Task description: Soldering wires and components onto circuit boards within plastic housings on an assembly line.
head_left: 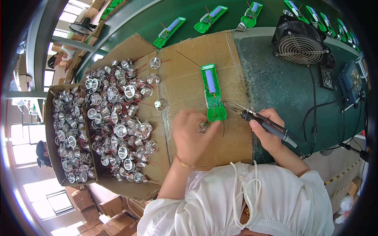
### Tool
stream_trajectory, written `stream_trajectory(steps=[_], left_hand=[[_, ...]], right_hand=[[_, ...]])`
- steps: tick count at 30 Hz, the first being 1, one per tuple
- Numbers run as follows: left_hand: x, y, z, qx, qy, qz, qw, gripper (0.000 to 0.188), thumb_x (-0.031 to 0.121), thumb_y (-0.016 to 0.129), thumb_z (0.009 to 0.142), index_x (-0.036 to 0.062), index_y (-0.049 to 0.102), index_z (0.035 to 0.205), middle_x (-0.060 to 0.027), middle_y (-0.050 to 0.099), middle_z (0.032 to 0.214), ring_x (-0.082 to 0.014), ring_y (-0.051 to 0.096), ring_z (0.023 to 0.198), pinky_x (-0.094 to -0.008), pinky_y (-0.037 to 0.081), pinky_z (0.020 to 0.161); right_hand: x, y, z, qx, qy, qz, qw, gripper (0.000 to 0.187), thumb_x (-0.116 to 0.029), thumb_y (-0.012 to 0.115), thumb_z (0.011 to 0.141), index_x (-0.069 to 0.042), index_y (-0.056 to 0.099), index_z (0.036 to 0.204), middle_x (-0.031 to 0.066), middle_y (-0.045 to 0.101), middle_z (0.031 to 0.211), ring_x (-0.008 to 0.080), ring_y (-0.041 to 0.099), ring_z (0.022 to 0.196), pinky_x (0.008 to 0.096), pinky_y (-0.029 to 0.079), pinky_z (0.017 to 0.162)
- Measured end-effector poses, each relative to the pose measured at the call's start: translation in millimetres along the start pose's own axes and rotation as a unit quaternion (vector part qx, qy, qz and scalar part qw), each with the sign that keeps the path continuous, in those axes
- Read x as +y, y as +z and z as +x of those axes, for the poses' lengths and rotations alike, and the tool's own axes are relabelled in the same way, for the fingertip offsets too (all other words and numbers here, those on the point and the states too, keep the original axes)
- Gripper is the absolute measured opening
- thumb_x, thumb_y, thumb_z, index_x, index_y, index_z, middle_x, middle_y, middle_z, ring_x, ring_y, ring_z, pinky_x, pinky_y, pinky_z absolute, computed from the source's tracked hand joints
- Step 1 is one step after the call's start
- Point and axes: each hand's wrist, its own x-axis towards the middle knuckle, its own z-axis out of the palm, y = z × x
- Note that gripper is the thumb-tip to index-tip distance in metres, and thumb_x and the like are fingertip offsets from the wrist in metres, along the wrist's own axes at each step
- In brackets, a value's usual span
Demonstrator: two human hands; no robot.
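Bare metal, bent and thin: a curved tube [238, 105] runs alongside the soldering iron [274, 131], clamped pen-fashion between thumb and fingers of the right hand [268, 138], at four o'clock from the green housing [216, 115]. Tube end and iron tip point back at the housing's right edge, by the circuit board [214, 103]; actual contact too small to tell. Left hand [188, 135] sits at seven o'clock, fingers curled, thumb apart from them and reaching to the housing's lower end; a silver reflector [202, 126] shows in that gap, but whether the digits pinch it cannot be told. Housing lies open side up on the cardboard sheet [181, 88], long axis roughly twelve to six, blue cell [210, 81] toward twelve. Judgement: step in hand looks like soldering a lead at the board, reflector not yet seated. Next move probably calls for a steady wire end on its pad, brief heat, then the iron lifted clear without tugging the joint or touching the cell. Further out: loose reflectors in a heap [120, 130] between eight and nine o'clock, a cardboard box [49, 118] with more beyond; similar housings [210, 19] spread from eleven round to two; caged fan [301, 49] at two; blue bench unit [347, 84] at three, all around the green worktop [267, 78].
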Motion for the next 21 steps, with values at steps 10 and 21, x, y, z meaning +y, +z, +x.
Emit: stream_trajectory(steps=[10, 21], left_hand=[[-7.2, 30.9, -23.6, -0.008, 0.102, 0.291, 0.951, 0.014, 0.014, 0.067, 0.066, 0.0088, 0.055, 0.071, -0.0048, 0.049, 0.082, -0.0220, 0.049, 0.082, -0.0381, 0.036, 0.074], [-20.6, 12.1, 6.8, -0.061, -0.231, -0.142, 0.961, 0.014, 0.011, 0.067, 0.075, -0.0019, 0.062, 0.073, -0.0093, 0.056, 0.083, -0.0176, 0.055, 0.072, -0.0275, 0.044, 0.063]], right_hand=[[-3.4, -0.1, -0.9, -0.009, 0.025, 0.018, 0.999, 0.015, -0.004, 0.062, 0.078, -0.001, 0.047, 0.082, 0.0044, 0.052, 0.068, 0.0068, 0.048, 0.057, 0.0209, 0.039, 0.052], [-4.9, 9.5, 4.5, -0.010, 0.040, 0.062, 0.997, 0.017, -0.009, 0.067, 0.077, -0.001, 0.054, 0.084, 0.0016, 0.056, 0.069, 0.0039, 0.049, 0.059, 0.0193, 0.039, 0.052]])
